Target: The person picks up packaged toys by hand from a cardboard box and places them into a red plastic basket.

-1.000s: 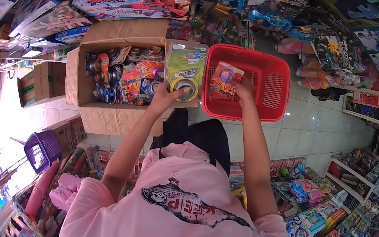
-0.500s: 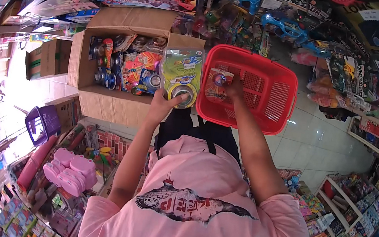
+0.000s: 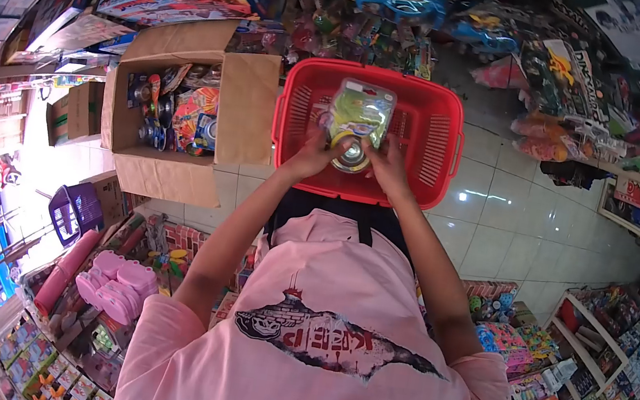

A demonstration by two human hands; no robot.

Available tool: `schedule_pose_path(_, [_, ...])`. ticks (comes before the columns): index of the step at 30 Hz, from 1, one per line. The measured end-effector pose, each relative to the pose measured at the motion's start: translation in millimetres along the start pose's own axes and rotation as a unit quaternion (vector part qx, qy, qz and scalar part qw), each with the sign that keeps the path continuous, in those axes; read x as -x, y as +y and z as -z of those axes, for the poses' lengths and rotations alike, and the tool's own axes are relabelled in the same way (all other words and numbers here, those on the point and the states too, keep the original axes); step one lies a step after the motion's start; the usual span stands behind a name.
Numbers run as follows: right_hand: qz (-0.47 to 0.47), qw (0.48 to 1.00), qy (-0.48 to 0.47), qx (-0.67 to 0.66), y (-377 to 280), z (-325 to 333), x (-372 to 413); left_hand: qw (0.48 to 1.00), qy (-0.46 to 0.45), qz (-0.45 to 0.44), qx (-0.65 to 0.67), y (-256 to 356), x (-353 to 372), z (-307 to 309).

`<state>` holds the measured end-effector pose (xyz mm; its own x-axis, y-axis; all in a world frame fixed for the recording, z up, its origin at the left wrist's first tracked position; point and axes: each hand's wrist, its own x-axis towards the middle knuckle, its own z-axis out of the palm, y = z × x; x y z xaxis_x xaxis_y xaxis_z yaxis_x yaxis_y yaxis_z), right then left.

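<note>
A green-and-yellow toy blister pack (image 3: 361,113) with a round silver disc, much like a yo-yo, is held over the red plastic basket (image 3: 444,103). My left hand (image 3: 312,154) grips its lower left edge, the thumb pressing near the disc. On the lower right edge my right hand (image 3: 389,167) is closed too, its thumb also at the disc. Part of the basket's inside is hidden behind the pack and my hands.
Left of the basket stands an open cardboard box (image 3: 166,177) holding several packaged toys (image 3: 193,116). Toy packages (image 3: 399,2) line the far side. Pink plastic cases (image 3: 118,286) and a purple basket (image 3: 76,209) are at lower left. Tiled floor (image 3: 494,197) shows on the right.
The blister pack has moved from beside the box to over the basket. My right hand has left a smaller pack inside the basket and joined the left. The basket appears further left.
</note>
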<state>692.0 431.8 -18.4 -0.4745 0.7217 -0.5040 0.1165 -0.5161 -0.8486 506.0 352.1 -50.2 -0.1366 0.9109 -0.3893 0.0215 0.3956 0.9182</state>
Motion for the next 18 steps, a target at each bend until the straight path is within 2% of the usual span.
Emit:
schedule_pose_path(1, [-0.010, 0.994, 0.018, 0.105, 18, 11, -10, 0.993, -0.074, 0.030, -0.091, -20, -11, -7])
schedule_pose_path(2, [-0.019, 0.977, 0.036, 0.209, 35, 21, -21, 0.984, -0.021, 0.056, -0.170, -43, -20, -19])
schedule_pose_path(3, [-0.018, 0.977, 0.035, 0.207, 47, 29, -32, 0.983, -0.020, 0.056, -0.171, -51, -28, -26])
schedule_pose_path(5, [-0.136, 0.951, -0.066, 0.271, 63, 39, -54, 0.964, -0.087, 0.169, -0.188, -60, -42, -32])
schedule_pose_path(6, [-0.133, 0.951, -0.068, 0.270, 67, 39, -62, 0.963, -0.084, 0.169, -0.190, -76, -52, -34])
schedule_pose_path(8, [-0.177, 0.905, -0.027, 0.386, 73, 34, -75, 0.939, -0.044, 0.182, -0.288, -108, -67, -38])
schedule_pose_path(9, [-0.176, 0.905, -0.029, 0.386, 88, 38, -87, 0.939, -0.043, 0.183, -0.289, -100, -69, -40])
schedule_pose_path(11, [-0.148, 0.886, -0.048, 0.436, 128, 48, -111, 0.894, -0.027, 0.264, -0.361, -75, -69, -44])
schedule_pose_path(15, [-0.095, 0.859, -0.022, 0.503, 121, 51, -102, 0.873, 0.016, 0.261, -0.411, -100, -70, -51])
schedule_pose_path(17, [-0.020, 0.885, -0.066, 0.461, 89, 54, -89, 0.901, 0.028, 0.108, -0.420, -108, -67, -43])
schedule_pose_path(18, [-0.014, 0.885, -0.065, 0.462, 86, 60, -91, 0.900, 0.032, 0.104, -0.421, -92, -63, -37])
